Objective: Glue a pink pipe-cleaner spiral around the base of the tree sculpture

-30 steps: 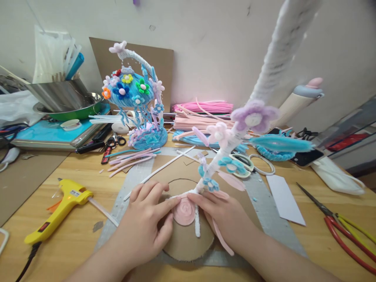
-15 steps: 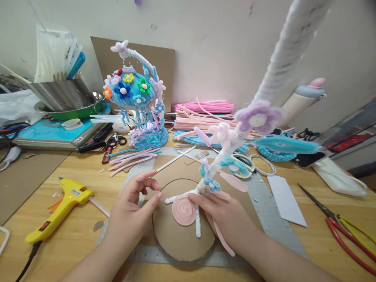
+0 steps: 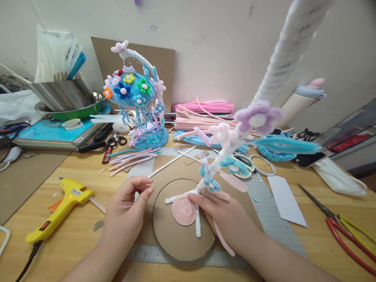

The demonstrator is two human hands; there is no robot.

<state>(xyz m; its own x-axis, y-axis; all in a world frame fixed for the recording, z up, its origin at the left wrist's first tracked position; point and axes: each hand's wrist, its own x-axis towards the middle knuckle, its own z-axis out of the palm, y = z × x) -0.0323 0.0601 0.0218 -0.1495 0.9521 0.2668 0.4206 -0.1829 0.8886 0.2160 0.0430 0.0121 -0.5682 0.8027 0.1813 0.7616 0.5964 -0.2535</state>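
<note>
Left hand [image 3: 125, 209]: had lifted off the pink coil [image 3: 184, 211], fingers curled; any pinch unclear.
Right hand [image 3: 225, 213]: alone held the white stem [image 3: 216, 162].
Coil: sat between stem legs, on cardboard disc [image 3: 176, 244].

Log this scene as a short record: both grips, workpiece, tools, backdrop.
Right grip: holds the white stem at its base
Left grip: beside the cardboard disc; thumb and forefinger close together, contents unclear
Workpiece: stem leaning right, bearing purple, pink and blue flowers; pink coil on disc
Tools: yellow glue gun at left, red-and-yellow-handled scissors at right
Backdrop: blue flowered model, pink strips
</note>
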